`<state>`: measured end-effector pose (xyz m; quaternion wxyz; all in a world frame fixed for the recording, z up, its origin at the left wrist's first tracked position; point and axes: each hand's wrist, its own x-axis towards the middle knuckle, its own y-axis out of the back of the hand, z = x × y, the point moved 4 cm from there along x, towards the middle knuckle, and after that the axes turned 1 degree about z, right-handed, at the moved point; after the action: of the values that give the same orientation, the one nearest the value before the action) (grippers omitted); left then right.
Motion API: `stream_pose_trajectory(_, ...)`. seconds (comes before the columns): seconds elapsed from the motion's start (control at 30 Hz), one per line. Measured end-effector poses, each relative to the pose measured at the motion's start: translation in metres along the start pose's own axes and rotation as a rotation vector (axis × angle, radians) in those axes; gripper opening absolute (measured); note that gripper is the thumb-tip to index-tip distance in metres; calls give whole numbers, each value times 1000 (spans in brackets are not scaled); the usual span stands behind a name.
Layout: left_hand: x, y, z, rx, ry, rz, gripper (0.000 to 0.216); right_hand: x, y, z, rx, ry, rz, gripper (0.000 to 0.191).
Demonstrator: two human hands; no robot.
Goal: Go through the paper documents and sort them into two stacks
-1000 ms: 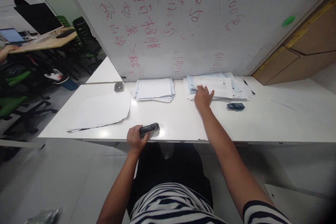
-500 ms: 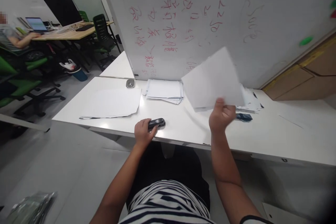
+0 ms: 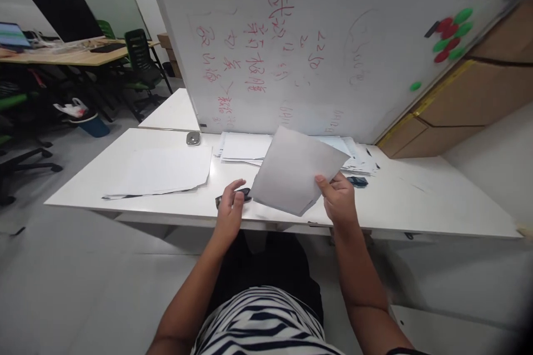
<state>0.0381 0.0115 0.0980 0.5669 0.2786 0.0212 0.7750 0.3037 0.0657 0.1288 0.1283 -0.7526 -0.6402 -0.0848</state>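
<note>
My right hand [image 3: 341, 199] pinches a few white sheets of paper [image 3: 291, 172] by their right edge, thumb on top. The sheets are tilted above the desk, their lower left corner close to the stapler. A black stapler [image 3: 245, 196] lies on the white desk, partly hidden behind my left hand [image 3: 231, 208]. That hand is open over it, thumb and fingers apart; whether it touches the stapler I cannot tell. Behind the held sheets is a stack of paper [image 3: 244, 146], partly covered. To the left lies a wide pile of large paper [image 3: 160, 172].
A whiteboard [image 3: 233, 5] with red writing stands along the desk's back edge. More papers [image 3: 360, 158] and a small dark blue object [image 3: 357, 182] lie at the right. A small grey device [image 3: 193, 138] sits at the back left. Cardboard boxes [image 3: 458, 105] stand beyond the right end.
My left hand has let go of the stapler and its fingers have lifted apart. My right hand has brought the sheets down and left, towards the stapler. The view has shifted.
</note>
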Motion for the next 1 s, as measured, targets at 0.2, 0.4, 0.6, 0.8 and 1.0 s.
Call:
stream_pose_trajectory(0.2, 21, -6, 24, -270, 139, -429, 36, -10, -14, -8, 115, -11, 42, 35)
stream_pose_trajectory(0.4, 15, -4, 17, -284, 166, -301, 21, -22, -26, -11, 179, 28, 153, 37)
stream_pose_trajectory(0.6, 15, 1, 10, -256, 159, -72, 23, -31, -37, -6, 108, 54, 81, 59)
stream_pose_trajectory(0.8, 10, -9, 14, -214, 112, -120, 16, -33, -36, -4, 21, 80, 117, 74)
stream_pose_trajectory(1.0, 12, -43, -1, -353, 140, -176, 38, -32, -30, 19, 83, 108, 197, 81)
